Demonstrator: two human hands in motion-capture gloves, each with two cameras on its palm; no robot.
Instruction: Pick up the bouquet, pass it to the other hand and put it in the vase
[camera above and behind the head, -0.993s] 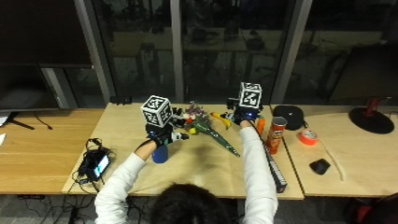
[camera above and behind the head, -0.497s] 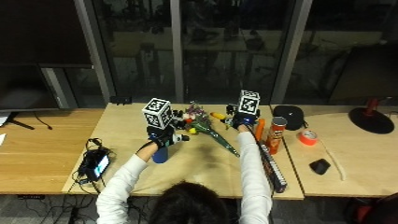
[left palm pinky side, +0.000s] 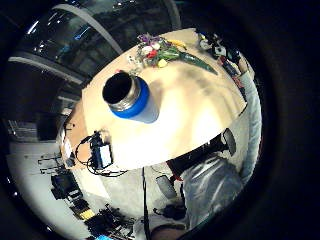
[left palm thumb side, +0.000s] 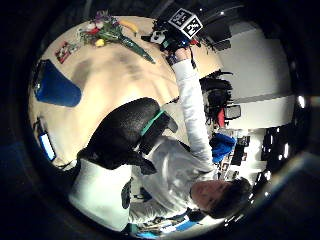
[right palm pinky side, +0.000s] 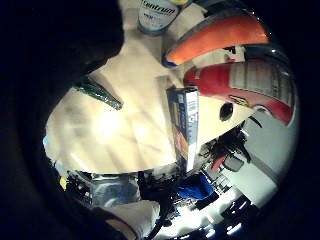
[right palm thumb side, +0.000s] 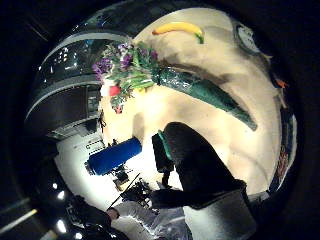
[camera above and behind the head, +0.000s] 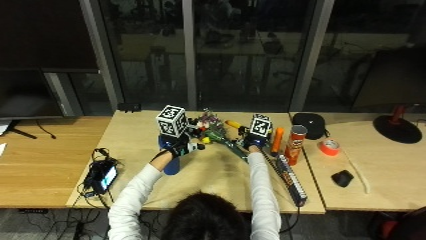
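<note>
Two changes stand out against a second ago, one small and one larger. On the left, the left hand (camera above and behind the head: 180, 148) has edged a little to the right and hangs over the blue vase (camera above and behind the head: 171, 164), which stands upright and open-mouthed at the near left of the table (camera above and behind the head: 133, 131); nothing shows in that palm's views as held, but I cannot tell how the hand is set. To its right the bouquet (camera above and behind the head: 214, 134) lies flat on the table, flowers to the far left and green wrapped stem slanting near and right, well apart from the vase. The right hand (camera above and behind the head: 253, 142) has come nearer and leftward until it sits over the stem end; whether it has closed on the stem I cannot tell. My reading is that the pick-up is about to begin, so the pass and the placing are still to do. Counted from left to right: one black device with cables (camera above and behind the head: 103, 175), one vase, one bouquet, one banana (camera above and behind the head: 233, 123), one orange bottle (camera above and behind the head: 277, 140), one red can (camera above and behind the head: 295, 143), one long box (camera above and behind the head: 290, 176), one roll of tape (camera above and behind the head: 327, 146), one black mouse (camera above and behind the head: 342, 178).
</note>
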